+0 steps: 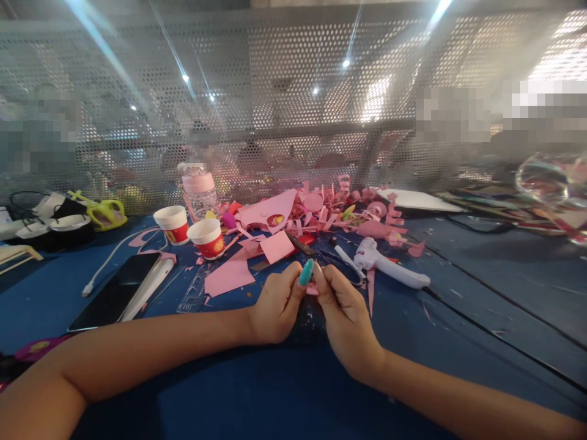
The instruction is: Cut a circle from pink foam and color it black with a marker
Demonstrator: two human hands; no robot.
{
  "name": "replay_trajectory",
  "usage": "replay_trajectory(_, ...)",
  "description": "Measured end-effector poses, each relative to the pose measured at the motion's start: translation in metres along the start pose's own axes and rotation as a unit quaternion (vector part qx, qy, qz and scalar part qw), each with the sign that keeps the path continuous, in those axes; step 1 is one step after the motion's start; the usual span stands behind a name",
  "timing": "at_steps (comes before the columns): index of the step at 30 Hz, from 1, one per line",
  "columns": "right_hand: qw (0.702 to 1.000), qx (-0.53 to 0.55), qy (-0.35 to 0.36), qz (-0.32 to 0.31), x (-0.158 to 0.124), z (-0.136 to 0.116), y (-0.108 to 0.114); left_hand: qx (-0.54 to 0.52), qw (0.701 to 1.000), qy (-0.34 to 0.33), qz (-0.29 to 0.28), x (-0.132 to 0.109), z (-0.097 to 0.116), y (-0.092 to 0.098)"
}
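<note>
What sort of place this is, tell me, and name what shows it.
Likely a handicraft workspace, perhaps in a workshop: a heap of cut, thin pink pieces on a blue tabletop, a white corded tool resembling a glue gun, and a grey perforated screen behind.

Left hand [277,302] and right hand [347,318] meet midway between the bench's [238,391] left and right edges, one shared grip on a small pink piece [312,289], mostly hidden. Teal nail [306,272] on left thumb. White glue gun [398,269] lies right of hands; cord [490,336] runs toward right edge. Pink scraps [316,206] heaped toward back edge, before a mesh screen [293,98]. Two paper cups [207,240] upright, left of heap; bottle [199,186] behind. Phone [117,293] lies toward left edge, screen dark.
</note>
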State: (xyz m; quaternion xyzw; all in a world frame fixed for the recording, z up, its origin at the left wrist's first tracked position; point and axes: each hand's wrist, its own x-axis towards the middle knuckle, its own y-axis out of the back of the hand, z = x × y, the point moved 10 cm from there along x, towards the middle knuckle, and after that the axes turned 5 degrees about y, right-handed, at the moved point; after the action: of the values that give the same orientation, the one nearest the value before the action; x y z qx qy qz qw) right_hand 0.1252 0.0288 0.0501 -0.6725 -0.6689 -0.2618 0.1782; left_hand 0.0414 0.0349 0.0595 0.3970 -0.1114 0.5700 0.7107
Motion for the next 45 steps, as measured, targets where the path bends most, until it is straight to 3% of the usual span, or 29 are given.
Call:
replay_trajectory(7, 1.0, -0.002, 0.018, 0.01, 0.002, -0.006, 0.001, -0.007, 1.0, -0.012, -0.01, 0.002, 0.003, 0.0)
replay_trajectory(12, 0.999, -0.034, 0.025, 0.032, 0.006, -0.003, 0.011, 0.025, 0.999, 0.01, 0.022, 0.008, -0.003, 0.004)
replay_trajectory(17, 0.99, -0.126, 0.062, -0.017, 0.005, -0.007, 0.007, 0.046, 0.998, 0.015, 0.031, 0.006, -0.001, 0.005)
replay_trajectory(21, 0.989, -0.132, 0.073, -0.009, 0.006, -0.009, 0.008, -0.013, 1.0, 0.006, 0.019, 0.005, 0.001, 0.004)
replay_trajectory(26, 0.995, -0.096, 0.023, -0.002, 0.007, 0.002, 0.009, -0.026, 0.997, 0.034, 0.068, 0.006, -0.007, 0.011)
replay_trajectory(38, 0.99, 0.124, -0.071, 0.019, 0.005, 0.007, -0.002, -0.014, 0.999, 0.039, 0.022, 0.008, -0.008, 0.002)
replay_trajectory(45, 0.979, 0.17, -0.11, 0.034, 0.001, 0.011, -0.006, -0.014, 0.999, 0.035, 0.01, 0.005, -0.006, 0.002)
